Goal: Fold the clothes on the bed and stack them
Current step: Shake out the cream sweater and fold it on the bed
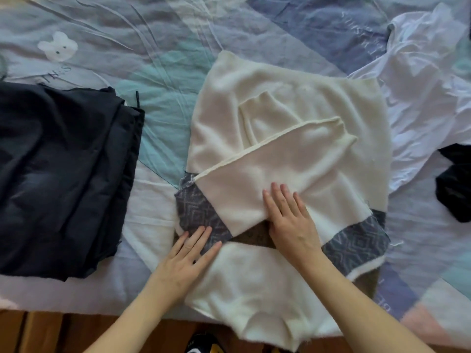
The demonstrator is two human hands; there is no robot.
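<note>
A cream sweater (285, 98) with a grey patterned band and a brown stripe lies spread in the middle of the bed, one sleeve folded across its body. My left hand (187, 253) rests flat on the grey band at the sweater's left edge, fingers apart. My right hand (290, 220) presses flat on the folded sleeve near the brown stripe. A folded dark garment (61, 169) lies at the left. A crumpled white shirt (428, 98) lies at the right.
A small black garment (456, 184) sits at the right edge, partly out of view. The patterned bedsheet (158, 47) covers the bed. The bed's near edge and wooden floor (51, 332) run along the bottom.
</note>
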